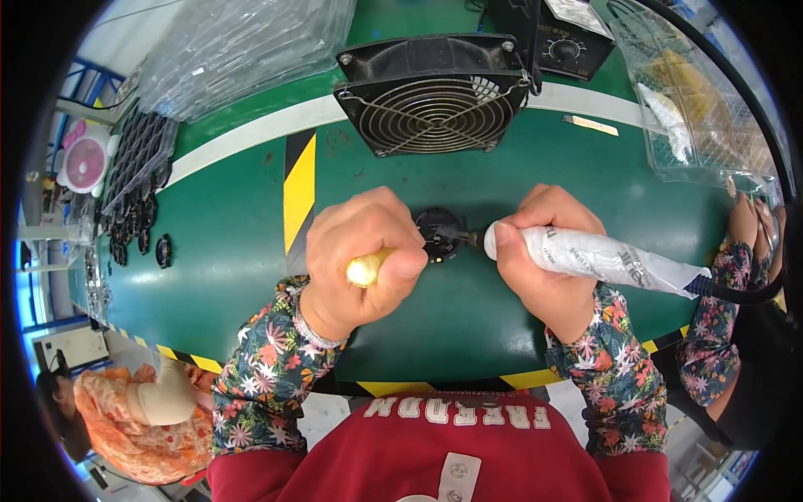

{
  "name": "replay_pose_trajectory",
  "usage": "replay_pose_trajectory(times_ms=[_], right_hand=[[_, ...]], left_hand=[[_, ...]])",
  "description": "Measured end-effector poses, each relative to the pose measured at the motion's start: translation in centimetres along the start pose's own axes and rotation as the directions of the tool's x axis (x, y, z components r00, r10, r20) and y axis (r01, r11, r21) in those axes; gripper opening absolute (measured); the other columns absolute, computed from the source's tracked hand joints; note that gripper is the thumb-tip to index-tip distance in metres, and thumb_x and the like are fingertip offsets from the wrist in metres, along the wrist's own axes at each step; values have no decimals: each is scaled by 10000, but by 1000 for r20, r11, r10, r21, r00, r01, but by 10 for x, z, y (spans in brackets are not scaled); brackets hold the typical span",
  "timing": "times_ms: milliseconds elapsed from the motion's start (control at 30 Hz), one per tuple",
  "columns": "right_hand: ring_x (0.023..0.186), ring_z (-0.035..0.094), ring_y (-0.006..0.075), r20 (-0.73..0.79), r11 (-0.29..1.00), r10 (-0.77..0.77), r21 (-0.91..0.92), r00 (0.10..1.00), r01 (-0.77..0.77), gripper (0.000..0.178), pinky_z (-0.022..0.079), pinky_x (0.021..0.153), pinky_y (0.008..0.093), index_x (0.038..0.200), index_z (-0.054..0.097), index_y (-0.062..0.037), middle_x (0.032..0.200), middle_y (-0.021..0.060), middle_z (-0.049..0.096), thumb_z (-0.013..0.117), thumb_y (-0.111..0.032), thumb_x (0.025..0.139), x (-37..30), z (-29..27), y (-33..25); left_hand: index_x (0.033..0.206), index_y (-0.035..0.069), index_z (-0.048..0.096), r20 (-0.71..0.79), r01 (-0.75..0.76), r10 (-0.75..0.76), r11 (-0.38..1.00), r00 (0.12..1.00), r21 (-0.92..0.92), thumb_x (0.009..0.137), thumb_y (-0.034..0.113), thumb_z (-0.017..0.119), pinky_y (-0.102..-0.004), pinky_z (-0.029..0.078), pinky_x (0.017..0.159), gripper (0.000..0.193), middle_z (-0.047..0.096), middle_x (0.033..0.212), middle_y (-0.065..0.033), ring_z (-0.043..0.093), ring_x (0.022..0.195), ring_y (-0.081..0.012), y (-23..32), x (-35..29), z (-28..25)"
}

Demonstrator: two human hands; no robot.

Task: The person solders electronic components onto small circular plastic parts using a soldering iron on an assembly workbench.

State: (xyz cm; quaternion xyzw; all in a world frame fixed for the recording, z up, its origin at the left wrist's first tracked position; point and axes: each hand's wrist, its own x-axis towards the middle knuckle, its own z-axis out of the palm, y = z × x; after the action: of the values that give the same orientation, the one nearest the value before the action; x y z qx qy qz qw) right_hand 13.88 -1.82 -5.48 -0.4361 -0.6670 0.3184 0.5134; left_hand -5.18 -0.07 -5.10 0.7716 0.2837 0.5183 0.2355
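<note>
My right hand (549,251) is closed round a soldering iron (598,258) whose handle is wrapped in white printed plastic. Its metal tip points left and reaches over a small round black part (438,227) on the green table; whether it touches is unclear. Small components show on that part's surface. My left hand (364,251), curled into a fist just left of the part, grips a pale yellow rod-like thing (366,268) with a rounded end facing up. The fingers hide its lower length, so I cannot make out its kind.
A black fan (435,113) with a wire guard stands behind the work. Farther back is a black box with a knob (565,50). Clear plastic trays (242,58) are stacked back left, above several small black parts (134,226). The iron's cable (753,295) runs right. People sit at both sides.
</note>
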Motion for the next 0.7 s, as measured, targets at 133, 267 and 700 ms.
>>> replay_pose_trajectory(times_ms=[133, 267, 700], right_hand=[[541, 441, 107, 36, 999, -37, -11, 999, 38, 153, 358, 500, 238, 696, 476, -35, 623, 40, 513, 624, -32, 736, 0, -1, 3], [548, 443, 109, 37, 999, -29, -19, 999, 30, 148, 359, 505, 243, 704, 477, -35, 624, 42, 513, 621, -26, 735, -1, -1, 0], [504, 474, 81, -120, 994, 0, 104, 993, 12, 166, 367, 463, 219, 641, 506, -31, 597, 30, 524, 659, 9, 688, -1, 0, 2]], left_hand=[[619, 44, 495, 5, -5, 5, 1000, 1000, -3, 801, 218, 606, -258, 366, 405, 275, 523, 565, -58, 494, 464, -183, -1, 1, 0], [608, 45, 492, 1, -1, 1, 1000, 1000, -21, 798, 214, 608, -259, 363, 401, 280, 518, 559, -56, 492, 460, -182, -2, 0, 0], [595, 56, 485, 3, -10, 10, 1000, 1000, -24, 788, 213, 612, -251, 358, 395, 280, 513, 551, -51, 488, 451, -172, -2, -3, 0]])
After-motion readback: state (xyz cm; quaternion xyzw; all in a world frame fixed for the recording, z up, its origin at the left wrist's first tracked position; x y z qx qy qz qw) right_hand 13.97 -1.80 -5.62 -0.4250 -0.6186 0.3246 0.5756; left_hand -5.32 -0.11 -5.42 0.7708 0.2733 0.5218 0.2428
